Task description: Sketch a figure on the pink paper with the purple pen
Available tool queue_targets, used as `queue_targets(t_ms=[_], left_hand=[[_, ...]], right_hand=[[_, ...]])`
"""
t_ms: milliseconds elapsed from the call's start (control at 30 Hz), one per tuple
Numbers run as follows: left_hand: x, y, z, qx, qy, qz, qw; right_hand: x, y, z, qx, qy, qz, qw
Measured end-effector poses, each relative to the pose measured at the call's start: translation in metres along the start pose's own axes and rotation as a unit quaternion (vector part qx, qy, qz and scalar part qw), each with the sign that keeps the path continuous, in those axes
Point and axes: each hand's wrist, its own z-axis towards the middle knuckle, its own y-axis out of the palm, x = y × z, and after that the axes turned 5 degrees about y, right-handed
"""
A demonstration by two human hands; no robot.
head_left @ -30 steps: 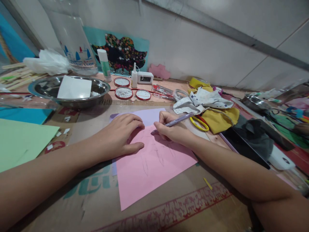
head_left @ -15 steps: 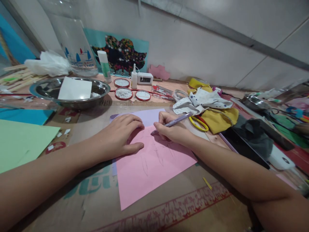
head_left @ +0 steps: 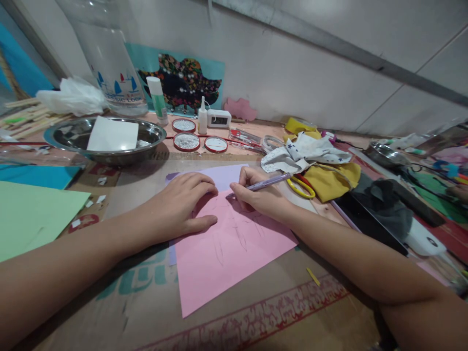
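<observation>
A pink sheet of paper [head_left: 219, 282] lies at an angle on cardboard, over a lilac sheet [head_left: 230, 175]. Faint pencil-like lines, some of them long leaf-like points, run across the pink paper. My left hand [head_left: 190, 202] rests on the left part of the pink sheet, thumb and fingers spread apart. Gripped in my right hand [head_left: 256, 195] is a slim purple pen [head_left: 268, 182]; whether it is a pen or a pencil is hard to tell. Its tip touches the pink paper near the upper edge. The palm side of both hands is hidden.
Behind the paper stand a metal bowl [head_left: 127, 155] holding a white card, a glue stick [head_left: 157, 100], a small glue bottle [head_left: 202, 119] and red-rimmed dishes [head_left: 186, 149]. Yellow-handled scissors [head_left: 302, 189], cloth scraps [head_left: 332, 180] and a dark tablet [head_left: 360, 212] lie right. Green paper [head_left: 32, 214] lies left.
The pen tip in my right hand has shifted slightly to the left and up on the pink paper. My left hand stays in place on the sheet.
</observation>
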Motion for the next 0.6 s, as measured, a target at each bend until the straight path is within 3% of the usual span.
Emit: queue_targets(t_ms=[600], left_hand=[[-0.0009,0.0009,-0.0001,0.010,0.003,-0.004,1.000]], right_hand=[[-0.0006,-0.0031,-0.0030,-0.014,0.003,-0.008,1.000]])
